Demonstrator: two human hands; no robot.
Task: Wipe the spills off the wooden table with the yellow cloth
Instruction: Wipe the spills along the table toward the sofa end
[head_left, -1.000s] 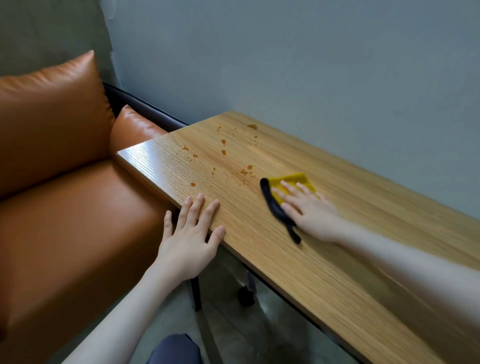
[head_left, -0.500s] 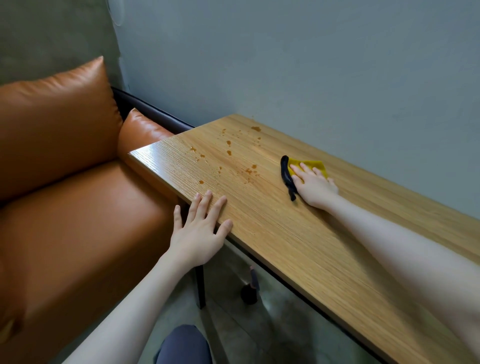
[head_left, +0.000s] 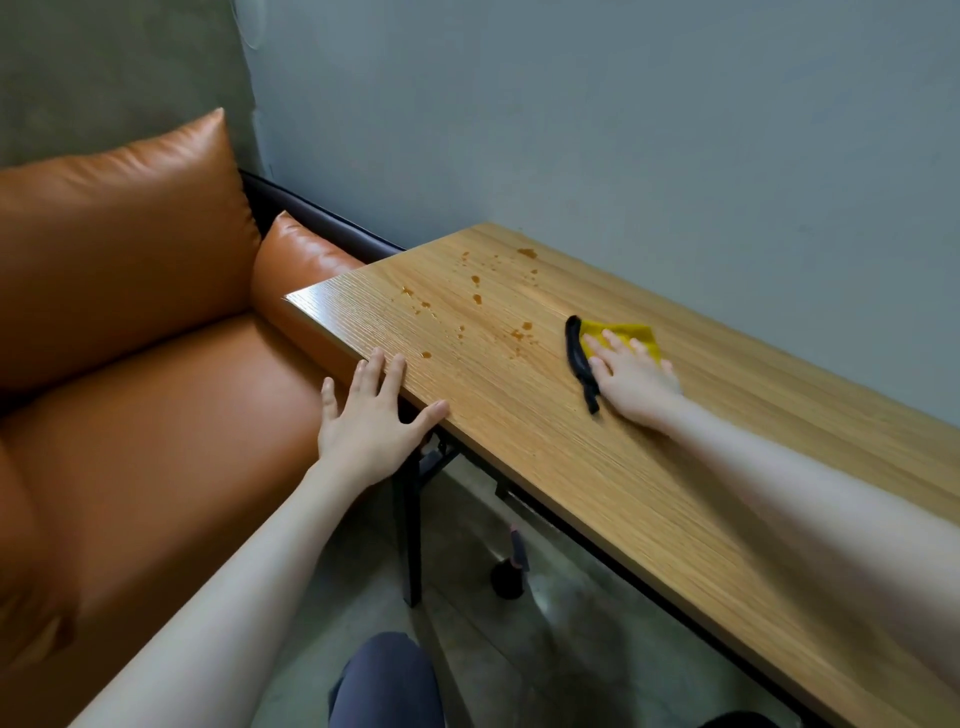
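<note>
head view, angled down, near wooden table (head_left: 597, 467)

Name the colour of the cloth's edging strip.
Black edging strip on the yellow cloth; head view.

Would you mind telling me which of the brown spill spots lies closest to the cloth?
The small cluster of drops just left of the yellow cloth; the other spots sit farther toward the table's sofa end.
</note>
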